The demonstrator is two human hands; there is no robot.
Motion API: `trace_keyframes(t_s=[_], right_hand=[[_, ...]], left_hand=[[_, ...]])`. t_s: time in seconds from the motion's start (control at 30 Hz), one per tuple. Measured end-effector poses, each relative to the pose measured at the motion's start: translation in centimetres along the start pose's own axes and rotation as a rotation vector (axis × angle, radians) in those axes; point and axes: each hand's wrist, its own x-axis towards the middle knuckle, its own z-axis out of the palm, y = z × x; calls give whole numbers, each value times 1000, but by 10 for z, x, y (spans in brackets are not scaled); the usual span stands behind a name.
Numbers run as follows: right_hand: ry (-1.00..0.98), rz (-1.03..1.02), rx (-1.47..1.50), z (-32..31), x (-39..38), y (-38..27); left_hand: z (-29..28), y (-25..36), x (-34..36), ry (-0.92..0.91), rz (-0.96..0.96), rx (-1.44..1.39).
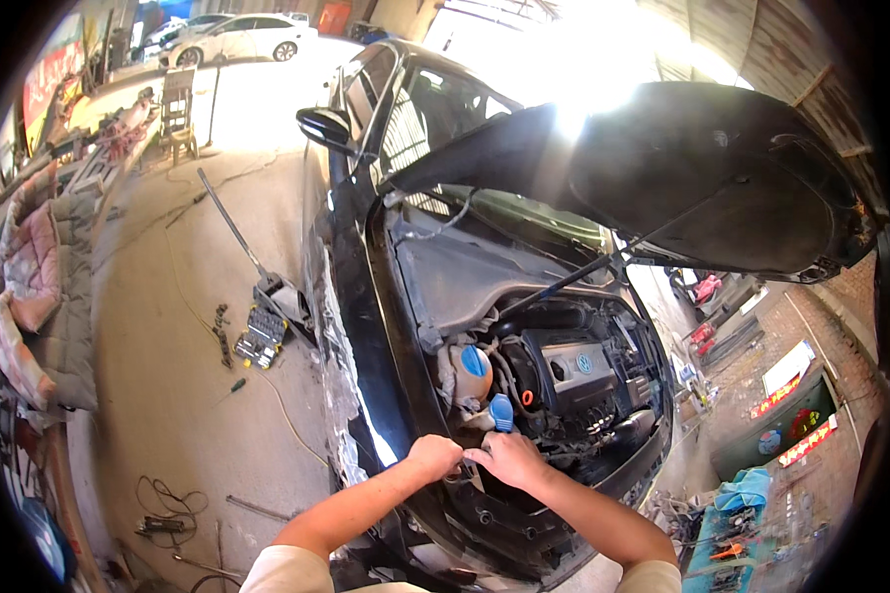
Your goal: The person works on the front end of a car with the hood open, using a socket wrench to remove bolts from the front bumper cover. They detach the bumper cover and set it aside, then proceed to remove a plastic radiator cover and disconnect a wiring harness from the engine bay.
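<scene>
Both bare hands meet at the near corner of a black car's engine bay, where the glossy black curved metal fender (363,326) ends by the dark front panel (509,526).

Left hand (435,457): fingers curled in, knuckles up, at the fender's near end. Right hand (509,460): fingers bent down over the bay's edge, thumb pointing left at the other hand. The two touch or nearly so; cannot tell which. Undersides hidden, so how tightly either closes, and whether a small part sits between them, cannot be told.

Key relation: the fender's long axis runs up and away from the hands, leaning slightly left, toward the windscreen. Left hand is the nearer to it. The front panel runs the other way, down and to the right, beneath the right forearm.

Just beyond the right hand stands a bright blue plastic filler cap (502,410); farther on, a rounded, dingy pale tank with a round blue lid (476,362). Grey-and-black engine cover (576,371) lies to the right, well apart from both hands.

Floor, left: open grey socket case (261,338) beside the fender, out of reach.
</scene>
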Motion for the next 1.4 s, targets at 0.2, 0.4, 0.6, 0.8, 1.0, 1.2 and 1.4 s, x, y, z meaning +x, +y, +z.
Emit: trace_keyframes(t_s=[0.2, 0.4, 0.6, 0.8, 1.0, 1.2, 1.4], right_hand=[[-37, -127, 71, -1, -7, 5], [-189, 159, -62, -3, 2, 1], [91, -245, 57, 18, -2, 27], [34, 12, 43, 10, 0, 12], [145, -254, 96, 15, -3, 19], [45, 69, 76, 11, 4, 14], [91, -173, 111, 9, -7, 16]], left_hand=[[-13, 4, -7, 38, 53, -28], [-1, 4, 1, 4, -12, 5], [4, -2, 3, 13, 55, 30], [-1, 3, -1, 13, 12, 50], [-16, 13, -8, -21, -8, 40], [-8, 8, -2, -36, -3, 57], [-25, 17, -10, -40, -4, 18]])
